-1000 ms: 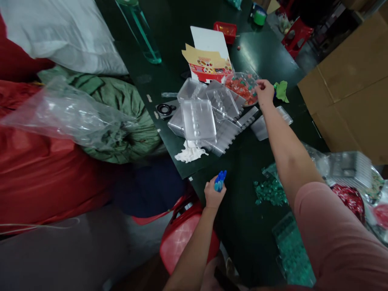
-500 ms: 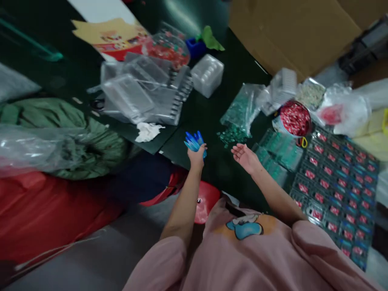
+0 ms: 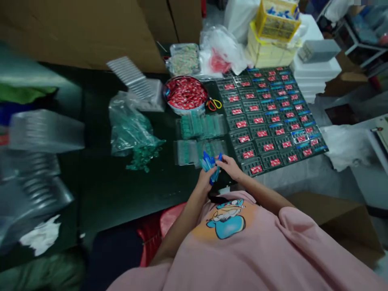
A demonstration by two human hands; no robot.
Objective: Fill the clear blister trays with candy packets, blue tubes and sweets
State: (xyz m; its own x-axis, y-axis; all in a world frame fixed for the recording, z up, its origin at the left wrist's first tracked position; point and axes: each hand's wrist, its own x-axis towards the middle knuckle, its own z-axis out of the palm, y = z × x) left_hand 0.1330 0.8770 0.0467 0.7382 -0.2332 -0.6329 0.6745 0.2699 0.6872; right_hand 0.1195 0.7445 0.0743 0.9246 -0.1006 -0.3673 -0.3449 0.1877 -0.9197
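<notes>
A bundle of slim blue plastic pieces (image 3: 207, 162), dark blue at some ends and lighter along the shafts, is gripped in my left hand (image 3: 206, 178). My right hand (image 3: 230, 166) meets it from the right, thumb and fingers pinching one blue piece at the bundle's edge. What kind of pieces they are is too small to tell. Just right of my hands lie rows of clear plastic trays (image 3: 268, 147), each with a red-and-white packet; those farther right also carry a blue piece. Behind my hands are small bags of green pieces (image 3: 189, 125).
A tub of red packets (image 3: 187, 93) stands behind the bags, beside scissors (image 3: 214, 105) with red and yellow handles. Leftward, an open plastic bag (image 3: 127, 121) spills green pieces. Stacked clear trays (image 3: 45, 130) occupy the left, a yellow crate (image 3: 277, 26) the back.
The view has swung right toward the tray rows. My left hand has carried the blue bundle there, and my right hand, formerly open and apart, now pinches a piece of it.
</notes>
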